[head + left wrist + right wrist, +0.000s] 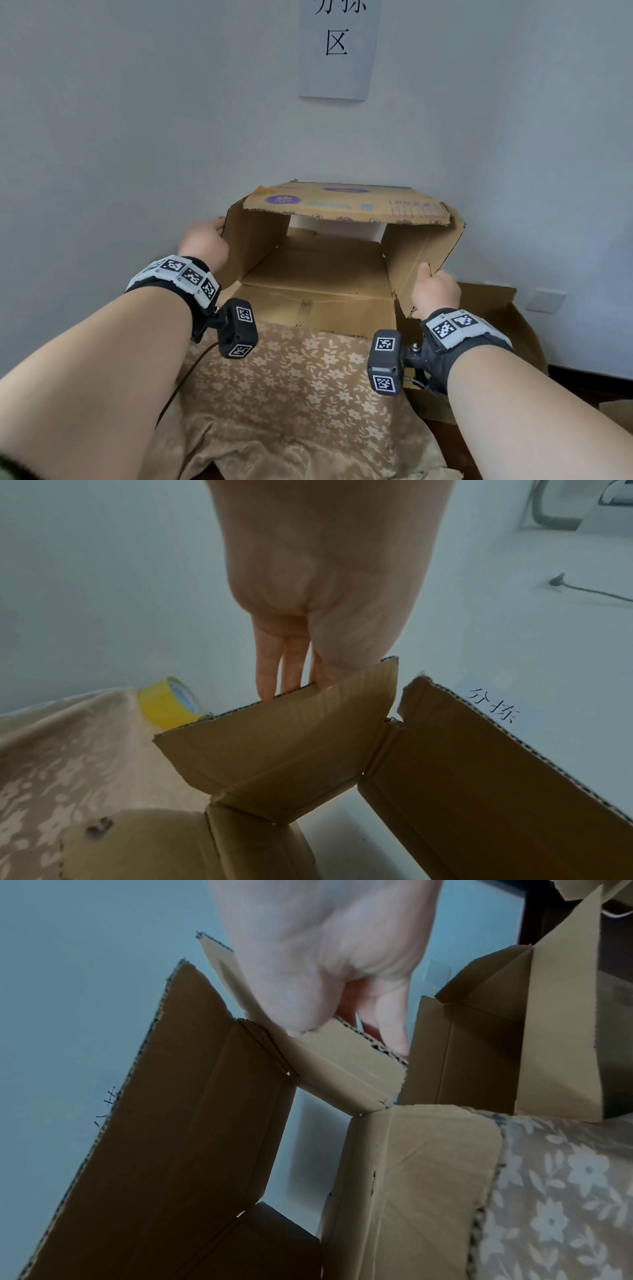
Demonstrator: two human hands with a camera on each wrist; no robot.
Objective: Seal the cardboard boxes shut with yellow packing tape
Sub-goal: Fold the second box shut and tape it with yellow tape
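Note:
An open brown cardboard box (318, 274) stands on a floral cloth against the wall, its printed far flap (342, 205) folded partly over the opening. My left hand (205, 243) lies against the outside of the raised left flap (253, 246). In the left wrist view its fingers (267, 674) run straight down behind that flap (281, 750). My right hand (435, 291) pinches the right flap (421, 246), with the thumb (301, 1010) on the inner face and the fingers behind. A yellow tape roll (167, 702) stands on the cloth beyond the left flap, untouched.
The floral cloth (291, 377) covers the surface between me and the box. Another open cardboard box (496, 308) stands close on the right, by a wall socket (544, 299). A paper sign (339, 48) hangs on the wall right behind the box.

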